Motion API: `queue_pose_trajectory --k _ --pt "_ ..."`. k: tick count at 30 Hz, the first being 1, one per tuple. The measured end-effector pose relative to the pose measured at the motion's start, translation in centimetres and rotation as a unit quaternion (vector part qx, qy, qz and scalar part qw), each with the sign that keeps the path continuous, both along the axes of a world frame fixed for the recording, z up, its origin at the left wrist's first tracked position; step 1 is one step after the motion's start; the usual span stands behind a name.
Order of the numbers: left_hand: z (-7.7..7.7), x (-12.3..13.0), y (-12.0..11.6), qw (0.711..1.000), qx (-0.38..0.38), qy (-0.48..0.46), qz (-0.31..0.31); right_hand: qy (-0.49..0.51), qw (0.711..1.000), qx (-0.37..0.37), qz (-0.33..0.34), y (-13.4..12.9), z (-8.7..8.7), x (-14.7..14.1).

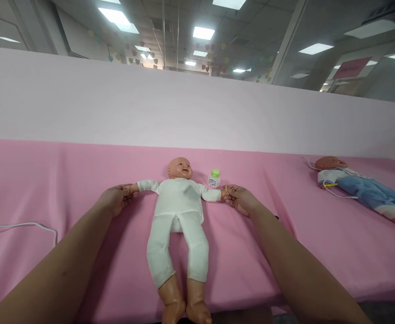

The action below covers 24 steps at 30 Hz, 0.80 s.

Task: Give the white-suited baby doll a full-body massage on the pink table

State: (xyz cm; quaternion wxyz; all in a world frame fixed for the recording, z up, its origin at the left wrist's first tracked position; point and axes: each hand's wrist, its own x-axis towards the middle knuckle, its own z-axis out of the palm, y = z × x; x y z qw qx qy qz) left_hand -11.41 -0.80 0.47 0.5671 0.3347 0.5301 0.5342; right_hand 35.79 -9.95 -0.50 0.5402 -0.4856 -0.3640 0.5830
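A baby doll (180, 202) with a white cloth body lies on its back on the pink sheet (244, 252), its arms stretched out to both sides and its feet toward me. My left hand (118, 199) pinches the doll's hand on the left side of the view. On the other side, my right hand (240, 199) has its thumb and fingers closed round the doll's other hand. A small clear bottle (214, 178) with a green cap stands beside the doll's head, close to my right hand.
A second doll (366, 186) in blue and white clothes lies at the far right, with a white cord near it. Another white cable (31, 224) runs across the left of the sheet. Behind rises a white wall (133, 103) with glass above.
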Motion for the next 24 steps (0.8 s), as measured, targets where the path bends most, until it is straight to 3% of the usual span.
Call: queue_pose_trajectory --k 7,11,16,21,24 --pt "-0.15 -0.25 -0.63 0.998 0.030 0.028 -0.049 -0.034 0.999 0.007 0.013 -0.21 -0.21 0.27" --pt "-0.39 -0.08 -0.47 0.999 0.019 0.049 -0.001 -0.074 0.997 0.027 0.021 -0.18 -0.16 -0.06" --pt "-0.22 0.28 -0.03 0.997 -0.015 0.057 0.046 -0.125 0.992 0.029 -0.013 -0.08 -0.06 -0.35" --pt "0.28 0.56 -0.22 0.998 -0.013 0.041 0.048 -0.138 0.989 0.026 -0.034 0.38 -0.55 -0.01" --pt "0.37 0.23 -0.41 0.999 0.005 0.031 0.015 -0.114 0.993 0.024 -0.033 0.50 -0.68 0.49"
